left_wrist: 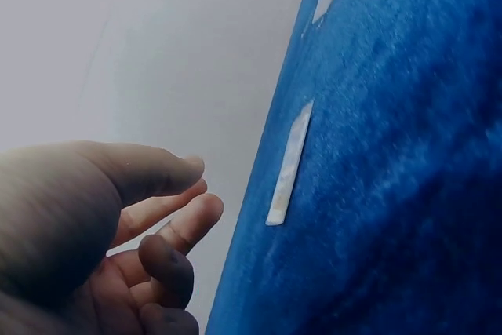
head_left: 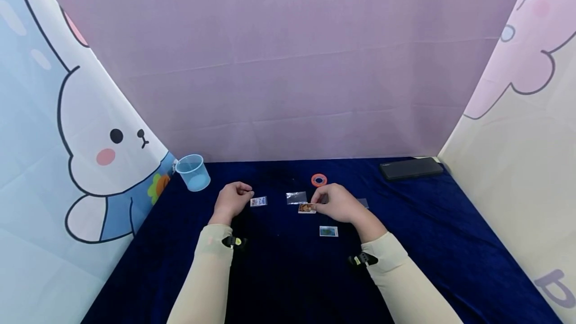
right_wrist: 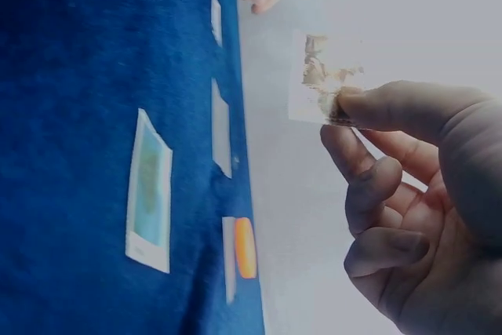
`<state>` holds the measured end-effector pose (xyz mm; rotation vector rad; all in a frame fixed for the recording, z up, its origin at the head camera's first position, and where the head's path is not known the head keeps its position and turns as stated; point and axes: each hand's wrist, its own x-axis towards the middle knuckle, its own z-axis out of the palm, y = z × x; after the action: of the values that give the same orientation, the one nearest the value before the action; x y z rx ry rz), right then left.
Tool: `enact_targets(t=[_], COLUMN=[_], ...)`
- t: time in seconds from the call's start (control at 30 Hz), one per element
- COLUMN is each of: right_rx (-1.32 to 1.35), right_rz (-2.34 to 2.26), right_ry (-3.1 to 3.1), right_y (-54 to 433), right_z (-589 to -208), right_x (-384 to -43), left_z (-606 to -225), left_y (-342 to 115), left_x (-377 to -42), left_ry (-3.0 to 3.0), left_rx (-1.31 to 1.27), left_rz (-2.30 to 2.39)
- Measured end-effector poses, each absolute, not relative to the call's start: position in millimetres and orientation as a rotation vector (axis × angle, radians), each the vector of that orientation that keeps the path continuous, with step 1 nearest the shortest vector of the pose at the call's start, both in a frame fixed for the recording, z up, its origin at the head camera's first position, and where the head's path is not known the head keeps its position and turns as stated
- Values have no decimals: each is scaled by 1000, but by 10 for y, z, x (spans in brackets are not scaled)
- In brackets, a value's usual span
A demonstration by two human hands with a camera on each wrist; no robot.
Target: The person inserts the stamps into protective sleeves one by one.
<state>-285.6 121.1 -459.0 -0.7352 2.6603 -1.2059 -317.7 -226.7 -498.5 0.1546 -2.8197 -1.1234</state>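
Right wrist view: I see the right hand [right_wrist: 435, 202] pinching a card [right_wrist: 315, 76] between thumb and fingertip, raised off the cloth [right_wrist: 78, 154]. In the head view I have the left hand [head_left: 231, 200], fingers loosely curled, beside the leftmost card [head_left: 259, 201].

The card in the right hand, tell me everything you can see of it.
The card is small, flat and rectangular, with a pale border around an orange-brown picture too small and glare-washed to make out. It looks like stiff paper or thin plastic. The right hand pinches it near one end between thumb and fingers, holding it up off the dark blue cloth. In the head view it appears just below a clear sleeve.
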Motion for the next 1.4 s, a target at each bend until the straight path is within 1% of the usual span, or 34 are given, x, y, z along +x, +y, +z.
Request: enact_targets(t=[0.37, 0.63, 1.13, 1.4], right_rx=[-620, -587, -531, -540], right_rz=[-1405, -1506, -1625, -1684], right_ry=[2787, 2860, 2902, 2915], right_y=[1361, 1457, 1655, 1801], right_z=[-4391, -4264, -4123, -4028], right_x=[-2845, -2830, -2812, -2779], left_z=[-4824, -4726, -4829, -4894], left_y=[-2157, -1999, -1623, -1429], left_x=[-3145, -3127, -3244, -3255], left_ry=[-2761, -2765, -2830, -2869], left_rx=[44, -35, -188, -196], left_rz=[-1090, -1069, -1040, -1034])
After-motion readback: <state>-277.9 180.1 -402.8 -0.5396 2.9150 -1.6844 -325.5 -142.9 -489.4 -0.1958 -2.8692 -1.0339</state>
